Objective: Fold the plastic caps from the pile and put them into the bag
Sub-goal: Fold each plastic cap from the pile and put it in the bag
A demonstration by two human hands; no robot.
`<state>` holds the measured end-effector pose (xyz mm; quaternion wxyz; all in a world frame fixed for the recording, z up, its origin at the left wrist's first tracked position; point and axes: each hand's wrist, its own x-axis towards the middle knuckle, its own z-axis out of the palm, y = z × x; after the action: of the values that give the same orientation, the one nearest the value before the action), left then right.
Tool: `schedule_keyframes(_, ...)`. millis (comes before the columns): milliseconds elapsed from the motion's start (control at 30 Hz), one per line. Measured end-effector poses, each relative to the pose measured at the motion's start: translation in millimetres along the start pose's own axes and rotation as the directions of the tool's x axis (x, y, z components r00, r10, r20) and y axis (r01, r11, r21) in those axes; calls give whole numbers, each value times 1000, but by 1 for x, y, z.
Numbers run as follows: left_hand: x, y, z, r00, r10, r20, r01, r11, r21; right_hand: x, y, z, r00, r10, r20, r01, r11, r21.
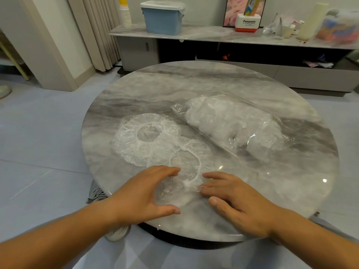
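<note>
Head view, I'm looking down on a round grey-white marble surface (213, 80). Both grips are at its near edge, bare forearms coming in from the bottom corners.

Left grip (147, 191): open, fingers gently arched and thumb spread wide, nothing pinched. It sits on the near-left part of the small clear plastic cap with a white elastic rim (184, 164). I can't tell if the fingertips press the film or just touch it.

Right grip (239, 200): open, lying flat, fingers straight. The fingertips (208, 176) touch the near-right part of the same cap's elastic rim, thumb out to the side on the surface.

That cap lies flat and unfolded, its ring opening facing up, between and just beyond the two grips. Its far-left edge overlaps the larger clear plastic cap with a gathered white rim (147, 138), which is also flat and opening-up. That one is farther in and to the left, clear of both grips.

The clear plastic bag stuffed with white crumpled caps (233, 125) lies on its side on the right half of the surface. It is well beyond the right grip and just beside the larger cap, mouth end toward the centre.

Background: a low grey cabinet (136, 51) carries a blue lidded plastic box (163, 20) and a white-and-red Panasonic box (246, 24).
</note>
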<state>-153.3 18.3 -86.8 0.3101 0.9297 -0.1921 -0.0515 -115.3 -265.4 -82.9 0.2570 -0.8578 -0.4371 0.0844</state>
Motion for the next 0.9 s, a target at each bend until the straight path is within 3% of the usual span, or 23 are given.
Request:
schedule_keyframes(167, 4, 2, -1, 979, -188, -79, 166, 960, -224, 4, -3, -5, 979, 186, -81, -153, 939, 307)
schedule_keyframes(267, 12, 6, -3, 960, -270, -71, 243, 933, -267, 12, -5, -3, 948, 309, -80, -247, 867, 434)
schedule_keyframes(367, 23, 3, -3, 930, -355, -92, 319, 908, -273, 22, -3, -2, 931, 358, -73, -310, 879, 361)
schedule_keyframes(500, 36, -1, -2, 890, -428, -160, 391, 895, -216, 28, 3, 3, 955, 296, -25, -295, 954, 48)
schedule_keyframes(600, 43, -1, 1, 869, -462, -178, 433, 883, -179, 29, 3, 4, 951, 308, -8, -308, 949, -74)
schedule_keyframes(900, 50, -3, 5, 847, -502, -173, 479, 863, -159, 87, 6, -6, 897, 432, -90, -425, 901, 86)
